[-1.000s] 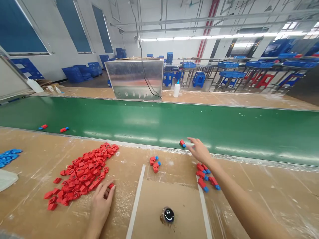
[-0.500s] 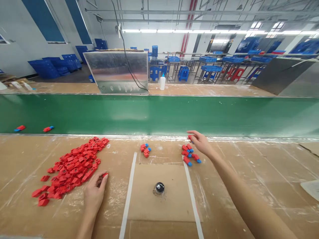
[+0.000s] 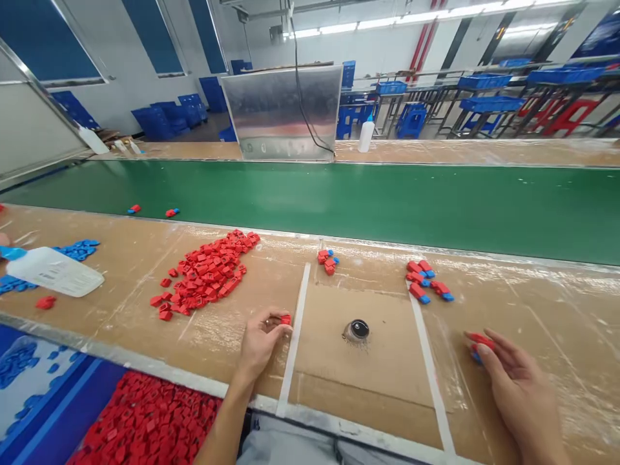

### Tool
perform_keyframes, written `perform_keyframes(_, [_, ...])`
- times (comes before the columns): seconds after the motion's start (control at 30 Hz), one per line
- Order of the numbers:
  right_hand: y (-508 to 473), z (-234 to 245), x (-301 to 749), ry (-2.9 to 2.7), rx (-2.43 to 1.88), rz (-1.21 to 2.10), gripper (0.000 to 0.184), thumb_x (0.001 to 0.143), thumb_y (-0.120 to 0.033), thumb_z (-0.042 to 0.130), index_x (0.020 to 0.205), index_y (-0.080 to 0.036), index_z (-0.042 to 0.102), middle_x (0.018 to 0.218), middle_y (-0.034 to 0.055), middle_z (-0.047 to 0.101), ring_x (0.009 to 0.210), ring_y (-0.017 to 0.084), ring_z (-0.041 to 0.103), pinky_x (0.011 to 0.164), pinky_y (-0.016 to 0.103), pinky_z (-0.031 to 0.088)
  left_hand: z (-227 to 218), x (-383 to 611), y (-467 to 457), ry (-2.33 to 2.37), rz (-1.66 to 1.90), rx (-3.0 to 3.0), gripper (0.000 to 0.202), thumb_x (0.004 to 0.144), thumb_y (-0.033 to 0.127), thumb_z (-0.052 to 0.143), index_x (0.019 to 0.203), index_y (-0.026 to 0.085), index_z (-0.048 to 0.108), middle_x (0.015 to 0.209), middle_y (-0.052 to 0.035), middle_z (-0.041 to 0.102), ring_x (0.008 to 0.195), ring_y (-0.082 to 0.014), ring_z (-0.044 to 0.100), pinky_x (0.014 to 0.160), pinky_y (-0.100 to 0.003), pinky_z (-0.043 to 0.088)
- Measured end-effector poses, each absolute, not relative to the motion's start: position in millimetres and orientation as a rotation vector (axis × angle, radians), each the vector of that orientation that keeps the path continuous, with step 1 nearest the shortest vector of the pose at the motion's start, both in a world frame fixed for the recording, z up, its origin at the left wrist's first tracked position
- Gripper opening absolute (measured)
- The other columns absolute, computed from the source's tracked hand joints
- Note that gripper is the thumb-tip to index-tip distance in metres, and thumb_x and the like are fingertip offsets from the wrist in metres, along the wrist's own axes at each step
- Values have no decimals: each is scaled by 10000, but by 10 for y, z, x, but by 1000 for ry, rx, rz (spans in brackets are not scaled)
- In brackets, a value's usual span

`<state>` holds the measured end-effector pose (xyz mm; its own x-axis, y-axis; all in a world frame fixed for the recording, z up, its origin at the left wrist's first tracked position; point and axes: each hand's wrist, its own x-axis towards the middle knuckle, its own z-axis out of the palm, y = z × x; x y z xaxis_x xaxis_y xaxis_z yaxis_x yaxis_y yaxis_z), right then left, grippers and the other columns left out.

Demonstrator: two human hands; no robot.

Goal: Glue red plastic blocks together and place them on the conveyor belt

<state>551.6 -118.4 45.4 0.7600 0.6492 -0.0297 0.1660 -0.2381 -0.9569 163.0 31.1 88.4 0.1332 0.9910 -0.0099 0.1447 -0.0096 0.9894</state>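
My left hand (image 3: 263, 339) pinches a small red plastic piece (image 3: 285, 320) just left of the left white tape strip. My right hand (image 3: 516, 381) is closed on a red-and-blue piece (image 3: 480, 340) above the right part of the bench. Between the hands a round black knob (image 3: 359, 329) stands on a cardboard sheet (image 3: 387, 381) framed by white tape. Behind it lie a small group of red-and-blue pieces (image 3: 329, 261) and a larger group of red-and-blue pieces (image 3: 426, 281). A heap of loose red pieces (image 3: 208, 271) spreads to the left of my left hand.
Along the bench's far side runs a green belt (image 3: 310, 194) carrying two red-and-blue pieces (image 3: 172, 212). At left, a white bottle (image 3: 53, 271) lies over blue pieces (image 3: 80, 250), with another person's fingers beside it. Below the front edge, a bin holds red pieces (image 3: 150, 420).
My right hand has come back from the far group toward the near right, holding a red-and-blue piece. My left hand has moved right, away from the heap. The view has swung left and down.
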Motion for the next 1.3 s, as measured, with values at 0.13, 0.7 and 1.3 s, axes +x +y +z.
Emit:
perform_keyframes(0.13, [-1179, 525, 5522, -677, -1794, 457, 464, 784, -645, 622, 1110, -315, 631, 1134, 116, 678, 1003, 325, 653, 1008, 525, 482, 832, 1915, 74, 1109, 1018, 1238, 309, 684, 318, 776, 927, 128, 762, 723, -56, 735, 604, -146, 635, 600, -260, 542])
perform_keyframes(0.7, [-723, 1221, 4677, -1722, -1586, 531, 301, 975, -351, 537, 1250, -241, 586, 1102, 85, 647, 962, 222, 649, 794, 356, 553, 695, 2208, -544, 854, 896, 1034, 214, 792, 244, 750, 1005, 224, 764, 1044, -58, 704, 933, -164, 658, 850, -240, 537])
perform_keyframes(1.3, [-684, 1141, 4509, -1894, -1538, 145, 129, 963, -223, 567, 1081, -214, 619, 1003, 52, 649, 870, 182, 635, 749, 296, 515, 737, 2210, -535, 812, 784, 953, 325, 795, 270, 749, 1101, 194, 669, 945, -31, 687, 841, -126, 624, 790, -216, 505])
